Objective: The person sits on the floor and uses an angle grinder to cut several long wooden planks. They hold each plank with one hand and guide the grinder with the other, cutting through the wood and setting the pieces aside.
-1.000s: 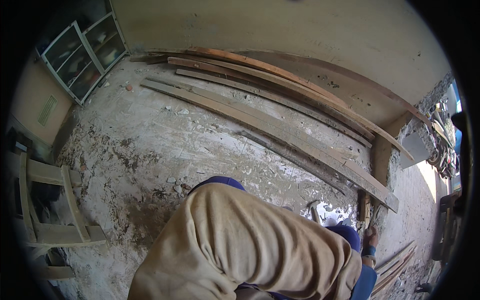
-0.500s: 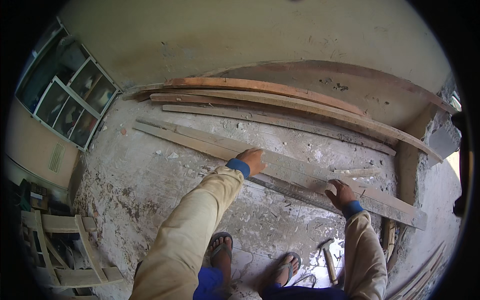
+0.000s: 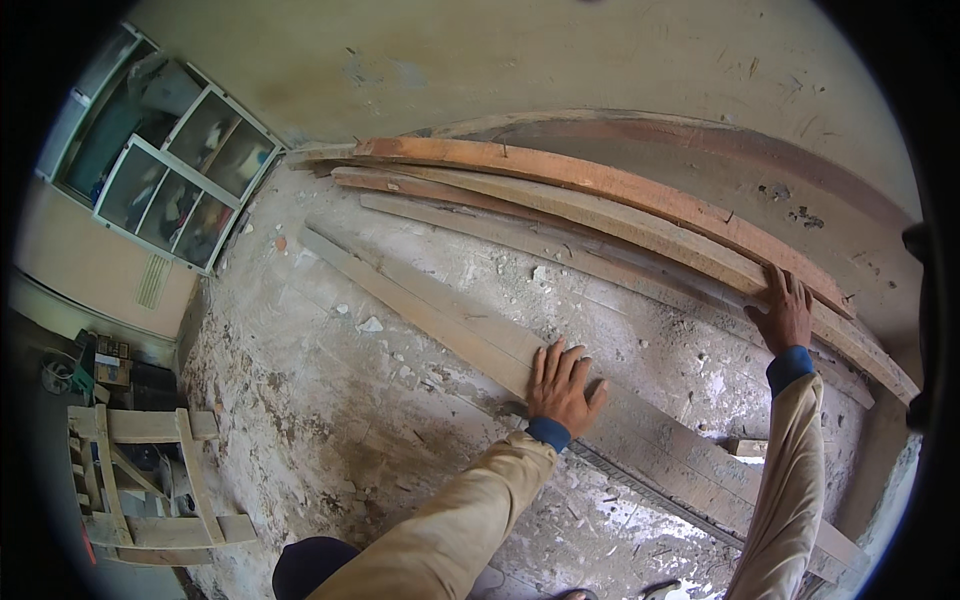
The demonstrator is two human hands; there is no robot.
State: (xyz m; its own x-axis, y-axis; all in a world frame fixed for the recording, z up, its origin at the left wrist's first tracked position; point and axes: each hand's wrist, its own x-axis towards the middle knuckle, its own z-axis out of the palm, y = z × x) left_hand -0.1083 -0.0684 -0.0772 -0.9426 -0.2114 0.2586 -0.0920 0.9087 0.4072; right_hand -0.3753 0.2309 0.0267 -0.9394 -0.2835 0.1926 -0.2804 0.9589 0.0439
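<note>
My left hand (image 3: 566,392) lies flat with fingers spread on a long grey-brown wooden plank (image 3: 440,310) that runs diagonally across the floor. A dark ribbed strip (image 3: 655,497) shows along the plank's near edge. My right hand (image 3: 786,314) reaches farther out to the right and rests on a long wooden beam (image 3: 640,228) beside the wall, thumb apart and fingers stretched over it. An orange-brown beam (image 3: 560,170) lies just behind that one, and a thinner greyish board (image 3: 500,231) lies in front.
A wooden frame (image 3: 150,535) stands at lower left. Above it, a white-framed glass panel (image 3: 190,190) leans by the wall. Rubble and chips litter the worn floor (image 3: 330,420). A short wood offcut (image 3: 748,447) lies beyond the plank at right.
My right hand has left the plank and moved outward to the wall-side beam. My left hand has shifted and spread flat on the plank. The view has shifted, and the hammer is mostly out of sight.
</note>
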